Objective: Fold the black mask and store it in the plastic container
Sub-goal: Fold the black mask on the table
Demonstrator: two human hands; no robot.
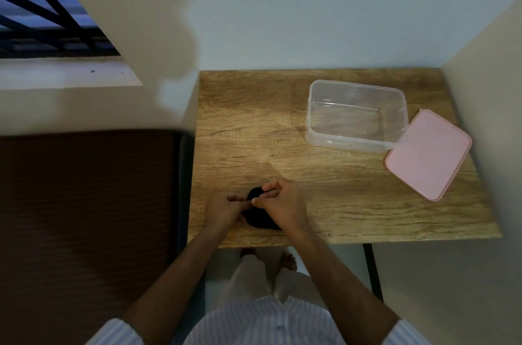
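Lying bunched near the front edge of the wooden bench (324, 203), the black mask (258, 220) sits between two hands and is partly covered by them. The left hand (223, 210) has its grip closed on the mask's left side, fingers curled over the fabric. The right hand (282, 206) has its grip pinched on the mask's upper edge, thumb and fingertips pressed together over the cloth; how many layers of fabric are there cannot be told.

Well apart, toward the bench's far right, the clear plastic container (312, 118) stands open and upright with nothing inside. Its pink lid (428, 158) lies flat just beside it on the right, turned at an angle, one corner meeting the container's near right corner.

Left of the bench is a dark brown bed (84, 203), and above that a barred window (42, 14).
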